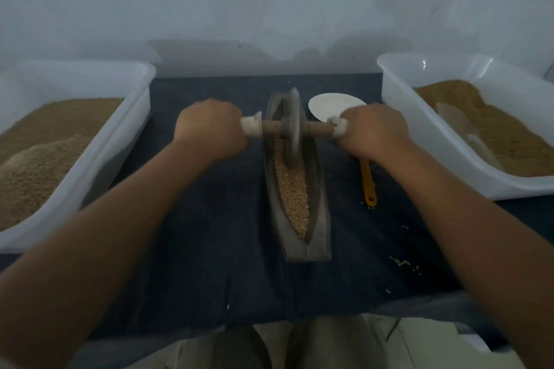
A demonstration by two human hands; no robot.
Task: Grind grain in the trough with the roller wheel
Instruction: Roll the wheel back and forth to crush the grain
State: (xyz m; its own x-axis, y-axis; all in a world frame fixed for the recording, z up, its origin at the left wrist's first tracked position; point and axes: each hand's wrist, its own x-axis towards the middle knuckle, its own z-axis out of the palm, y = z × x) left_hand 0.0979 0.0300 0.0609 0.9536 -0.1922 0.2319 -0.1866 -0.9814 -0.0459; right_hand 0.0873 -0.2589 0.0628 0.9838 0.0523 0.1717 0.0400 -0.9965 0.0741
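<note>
A long boat-shaped grey trough [319, 237] lies lengthwise on the dark cloth in front of me. Tan grain [292, 189] fills its groove from the middle to the near end. The grey roller wheel [292, 126] stands upright in the far half of the trough, on a wooden axle whose ends are wrapped in pale material. My left hand [209, 129] grips the axle's left end. My right hand [374, 132] grips its right end. Both fists are level on either side of the wheel.
A white tub [132, 129] of tan grain stands at the left, and another white tub [419, 117] of grain at the right. A white spoon with an orange handle [368, 183] lies right of the trough, partly under my right hand. Spilled grains [403, 263] dot the cloth.
</note>
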